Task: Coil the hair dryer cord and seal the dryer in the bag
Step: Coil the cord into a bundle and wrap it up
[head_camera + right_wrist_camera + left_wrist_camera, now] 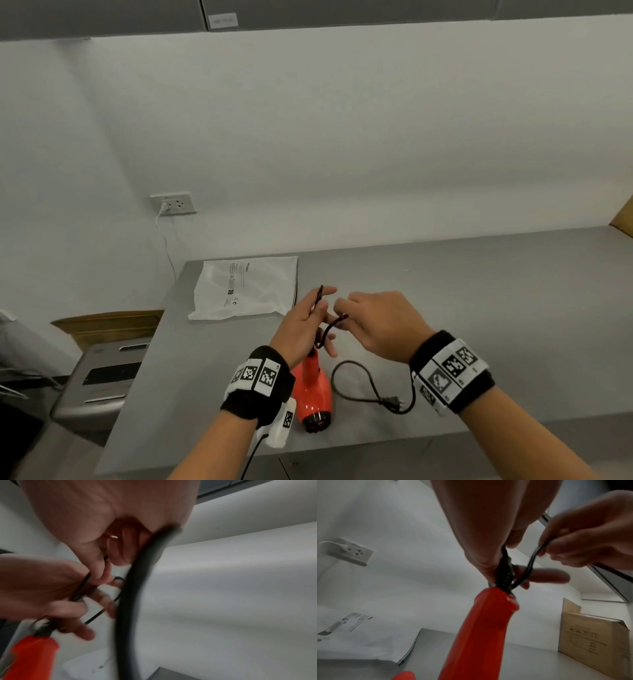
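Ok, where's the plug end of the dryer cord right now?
In the head view the plug lies on the grey counter, right of the red hair dryer and just below the right wrist, held by neither hand.

— Where's the hair dryer (pixel 313 394)?

— On the grey counter, near its front edge. It is glossy orange-red, with its dark-rimmed barrel end toward the front and its handle raised toward the wall.

— And the cord (pixel 363 383)?

— Black. Where it leaves the handle it is gathered into a few short folds above the counter. The rest trails right in a loose loop, ending in a plug (pixel 392 401) lying flat.

— The bag (pixel 245 287)?

— White plastic with printed black text, lying flat and wrinkled at the back-left, well apart from the dryer.
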### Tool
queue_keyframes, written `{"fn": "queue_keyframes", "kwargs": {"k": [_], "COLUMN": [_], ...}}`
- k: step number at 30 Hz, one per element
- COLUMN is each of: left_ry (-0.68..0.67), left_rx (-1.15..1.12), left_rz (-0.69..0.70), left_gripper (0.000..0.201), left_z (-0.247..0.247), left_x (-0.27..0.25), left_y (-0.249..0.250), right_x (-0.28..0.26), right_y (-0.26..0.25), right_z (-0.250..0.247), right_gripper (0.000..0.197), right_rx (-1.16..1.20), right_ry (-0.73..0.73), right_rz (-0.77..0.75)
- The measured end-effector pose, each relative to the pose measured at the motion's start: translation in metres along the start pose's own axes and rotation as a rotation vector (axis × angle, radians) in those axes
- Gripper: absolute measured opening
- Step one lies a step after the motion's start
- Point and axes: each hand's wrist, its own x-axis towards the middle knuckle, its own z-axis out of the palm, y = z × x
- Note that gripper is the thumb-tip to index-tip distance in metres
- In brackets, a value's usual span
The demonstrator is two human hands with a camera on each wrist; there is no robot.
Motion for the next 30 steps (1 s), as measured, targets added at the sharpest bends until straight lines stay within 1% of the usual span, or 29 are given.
{"fn": "queue_keyframes", "kwargs": {"k": [1,4,6,7,8,10,12,16,18,20,23,25,27,30], "left_ry": [-0.025,-0.058,-0.043,-0.023,0.002,0.028,0.027,0.049,0.056,0.039,-0.062,-0.117,-0.129,-0.123], "left_rx": [0.000,-0.002,-0.010,-0.010,0.002,0.008,0.018,0.029,0.026,-0.007,-0.065,-0.138,-0.214,-0.301], "left_rz": [0.009,0.029,0.036,0.041,0.040,0.026,0.030,0.034,0.006,-0.031,-0.042,-0.040,-0.067,-0.061], "left_gripper": [0.027,0.028,0.029,0.032,0.034,0.038,0.037,0.035,0.042,0.051,0.056,0.055,0.049,0.039], "left_z": [0.005,0.020,0.020,0.020,0.017,0.012,0.008,0.008,0.009,0.008,0.004,-0.001,-0.006,-0.008], "left_x": [0.001,0.007,0.004,0.003,0.003,0.004,0.004,0.001,-0.002,-0.004,-0.002,0.004,0.010,0.015], "left_y": [0.001,0.008,0.010,0.010,0.010,0.009,0.009,-0.001,-0.004,-0.003,0.006,0.013,0.018,0.018], "right_x": [0.003,0.007,0.013,0.014,0.018,0.023,0.028,0.031,0.033,0.037,0.040,0.041,0.042,0.041], "right_y": [0.005,0.022,0.023,0.023,0.020,0.016,0.019,0.033,0.036,0.035,0.031,0.029,0.030,0.031], "right_z": [-0.006,-0.011,-0.005,-0.001,0.002,0.006,0.006,-0.008,-0.016,-0.018,-0.013,-0.007,-0.002,0.009], "right_gripper": [0.014,0.026,0.037,0.039,0.036,0.023,0.015,0.020,0.021,0.019,0.017,0.016,0.014,0.011], "right_rx": [0.004,0.021,0.087,0.129,0.184,0.277,0.310,0.261,0.273,0.275,0.308,0.341,0.363,0.422], "right_ry": [0.020,0.030,-0.005,-0.043,-0.078,-0.134,-0.153,-0.204,-0.209,-0.199,-0.173,-0.169,-0.140,-0.073], "right_rz": [0.031,0.123,0.152,0.158,0.157,0.150,0.145,0.115,0.118,0.115,0.119,0.108,0.110,0.181]}}
